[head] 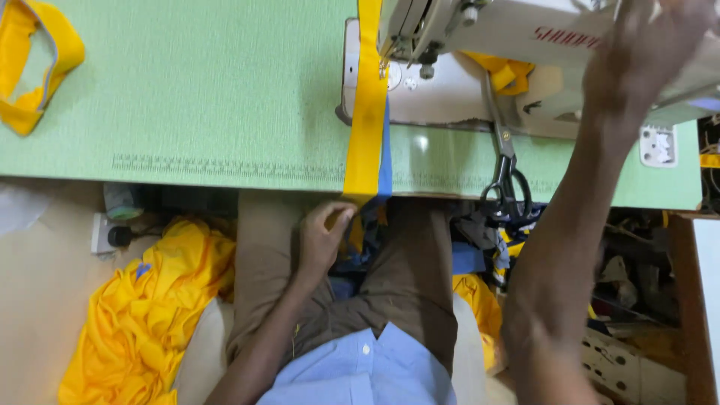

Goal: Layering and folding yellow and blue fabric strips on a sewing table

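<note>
The long yellow fabric strip (367, 112), backed by a narrower blue layer along its right edge, lies flat on the pale green sewing table (210, 90). Its long axis runs from the needle area of the white sewing machine (480, 45) straight back toward the person, over the table's near edge. The left hand (322, 236) is the nearer hand: it sits just below that edge, over the lap, with fingers closed on the hanging end of the strip. The strip therefore extends directly away from these fingers, toward the machine. The right hand (645, 52) is raised at the machine's upper right, well apart from the strip and blurred; its finger state cannot be told. Black-handled scissors (506, 172) lie just right of the strip. The table surface left of the strip is open. A heap of yellow cloth (142, 315) lies on the floor at the left.
</note>
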